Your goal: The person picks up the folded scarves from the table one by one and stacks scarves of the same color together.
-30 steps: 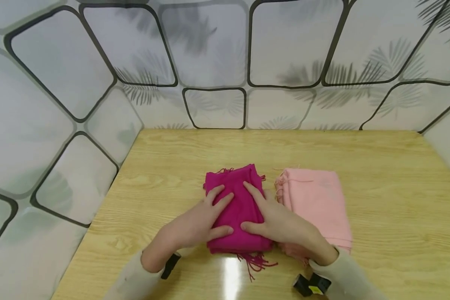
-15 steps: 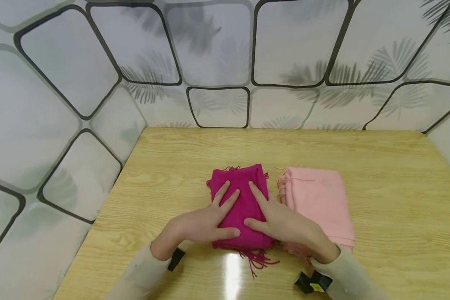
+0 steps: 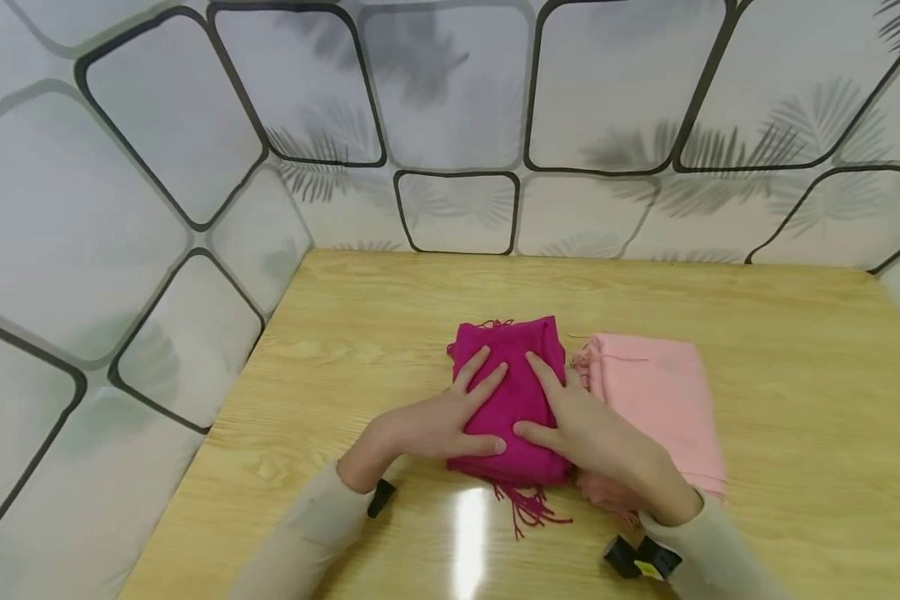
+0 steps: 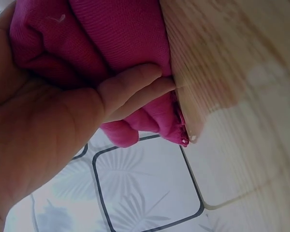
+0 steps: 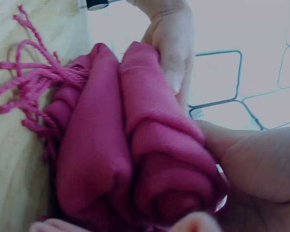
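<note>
A folded magenta scarf with fringe at its near end lies on the wooden table. My left hand presses its left side, two fingers and the thumb spread over the top. In the left wrist view, straight fingers run down the scarf's side to the table. From the right, my right hand rests on the scarf with fingers splayed. Layered folds show between both hands in the right wrist view. Just right of it lies a folded pink scarf, partly behind my right hand and forearm.
Patterned panels rise along the back and left edges of the table. Black camera boxes sit at my left wrist and right wrist. A light reflection shines on the near tabletop.
Both hands have shifted the magenta scarf slightly away from me and to the right, nearer the pink scarf. The pink scarf keeps its place on the table; the head view has turned a little left.
</note>
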A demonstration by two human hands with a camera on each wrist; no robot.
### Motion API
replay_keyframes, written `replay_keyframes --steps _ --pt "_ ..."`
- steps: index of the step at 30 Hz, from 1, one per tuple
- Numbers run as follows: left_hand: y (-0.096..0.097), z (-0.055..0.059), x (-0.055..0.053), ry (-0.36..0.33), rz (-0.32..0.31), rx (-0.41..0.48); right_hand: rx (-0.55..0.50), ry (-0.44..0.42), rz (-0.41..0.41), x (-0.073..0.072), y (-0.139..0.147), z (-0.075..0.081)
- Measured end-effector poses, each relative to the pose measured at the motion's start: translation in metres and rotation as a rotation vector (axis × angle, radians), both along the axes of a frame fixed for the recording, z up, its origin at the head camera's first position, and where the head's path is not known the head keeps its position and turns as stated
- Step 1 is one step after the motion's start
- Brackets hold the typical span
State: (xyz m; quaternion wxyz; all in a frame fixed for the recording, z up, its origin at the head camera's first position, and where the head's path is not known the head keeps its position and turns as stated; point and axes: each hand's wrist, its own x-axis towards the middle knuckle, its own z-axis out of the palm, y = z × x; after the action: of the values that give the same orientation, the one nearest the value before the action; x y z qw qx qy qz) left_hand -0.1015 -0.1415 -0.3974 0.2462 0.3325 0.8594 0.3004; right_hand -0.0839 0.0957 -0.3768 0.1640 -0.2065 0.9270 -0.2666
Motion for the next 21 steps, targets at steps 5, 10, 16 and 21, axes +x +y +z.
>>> replay_keyframes --steps 5,10,16,21 --pt "0.007 -0.004 -0.004 0.014 -0.014 -0.024 0.038 0.091 0.008 0.005 0.010 0.004" --pt "0.007 -0.007 -0.006 0.039 -0.029 -0.040 0.070 0.131 0.039 0.007 0.014 0.003" --pt "0.002 -0.006 -0.003 0.078 -0.008 -0.086 0.095 0.177 0.077 0.005 0.011 0.001" --pt "0.001 -0.004 -0.002 0.123 0.035 -0.100 0.171 0.335 0.106 -0.001 0.005 0.002"
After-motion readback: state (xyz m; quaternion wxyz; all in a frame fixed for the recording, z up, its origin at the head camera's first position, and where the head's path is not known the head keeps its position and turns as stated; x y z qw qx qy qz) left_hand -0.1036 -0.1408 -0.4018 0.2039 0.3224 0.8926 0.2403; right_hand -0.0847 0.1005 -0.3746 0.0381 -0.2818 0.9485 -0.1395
